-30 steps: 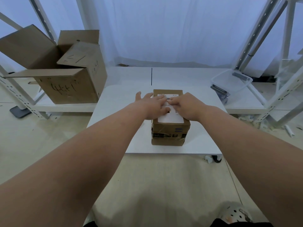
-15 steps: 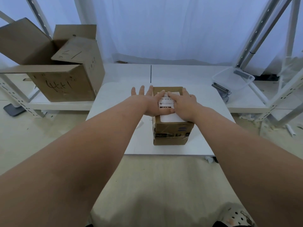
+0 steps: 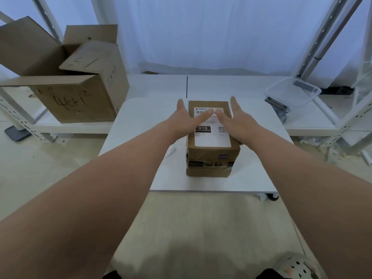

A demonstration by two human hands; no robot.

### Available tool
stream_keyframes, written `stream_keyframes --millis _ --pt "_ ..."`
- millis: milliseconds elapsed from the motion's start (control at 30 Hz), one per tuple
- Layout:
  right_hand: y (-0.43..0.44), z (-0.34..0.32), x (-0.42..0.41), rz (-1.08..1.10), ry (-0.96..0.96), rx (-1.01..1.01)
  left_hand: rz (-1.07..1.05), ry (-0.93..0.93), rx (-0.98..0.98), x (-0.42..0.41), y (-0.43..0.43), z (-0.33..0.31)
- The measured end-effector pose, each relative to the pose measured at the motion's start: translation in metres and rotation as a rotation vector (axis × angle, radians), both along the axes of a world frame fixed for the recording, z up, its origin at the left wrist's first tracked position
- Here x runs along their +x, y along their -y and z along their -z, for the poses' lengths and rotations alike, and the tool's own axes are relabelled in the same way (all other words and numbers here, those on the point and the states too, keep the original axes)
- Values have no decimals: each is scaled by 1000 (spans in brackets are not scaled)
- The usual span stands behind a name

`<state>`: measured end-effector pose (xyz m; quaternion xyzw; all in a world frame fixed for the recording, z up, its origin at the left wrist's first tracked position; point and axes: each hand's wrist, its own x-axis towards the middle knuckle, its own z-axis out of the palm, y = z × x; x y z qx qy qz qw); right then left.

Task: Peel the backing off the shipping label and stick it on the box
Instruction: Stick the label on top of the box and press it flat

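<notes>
The shipping label [image 3: 211,129] lies flat on the top face of the small brown box [image 3: 211,158], which sits near the middle of the white table [image 3: 141,125]. From here the label looks square to the box edges, its near corners down and no lifted edge that I can make out.

Your left hand [image 3: 187,121] is spread flat, fingers extended, its fingertips on the far part of the label and its outer edge overhanging the box's left side. Your right hand [image 3: 239,123] mirrors it — palm down, fingers splayed, gripping nothing, covering the label's right margin.

This reads as the smoothing step, so press from the label's centre outward toward each edge. That pushes any trapped air out instead of sealing it in. Keep the pressure straight down; the box is light enough, I'd guess, to skid on that smooth table if you shove sideways. Run a fingertip along the far edge under your hands, since I can't see whether it is bonded.

Now the containers. To your left, on a low shelf, a large cardboard carton [image 3: 76,97] stands with its flaps open and handwriting on its front — its contents are hidden from this angle. To your right a clear plastic tub [image 3: 291,93] rests tilted on the shelf, holding what looks like a dark flat item at its far end, too blurred to name. A dark tangle of something sits just beside its lower edge.
</notes>
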<state>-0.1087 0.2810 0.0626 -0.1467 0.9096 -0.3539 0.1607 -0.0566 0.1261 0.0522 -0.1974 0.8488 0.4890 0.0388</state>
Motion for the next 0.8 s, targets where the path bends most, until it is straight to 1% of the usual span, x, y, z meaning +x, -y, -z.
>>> stream_keyframes --millis 67,100,200,300,433,533,667,733,800 --pt "3 -1 -6 94 29 -129 -66 -14 19 -13 -3 2" --pt "5 0 -10 104 32 -133 -69 -23 -5 -17 -4 2" --pt "11 5 -18 103 -24 -69 -66 -43 -113 -28 -4 5" --pt "15 7 -26 123 -45 -40 -128 -100 -182 -36 -5 6" --pt "23 9 -32 134 -119 109 -180 -131 -261 -43 -7 6" --pt "25 14 -34 147 -169 119 -183 -179 -312 -45 -7 8" --pt "24 15 -36 140 -201 76 -200 -251 -300 -42 2 12" --pt "21 16 -34 144 -166 34 -183 -229 -240 -38 6 14" --pt "16 19 -34 157 -118 -58 -156 -219 -178 -32 9 12"
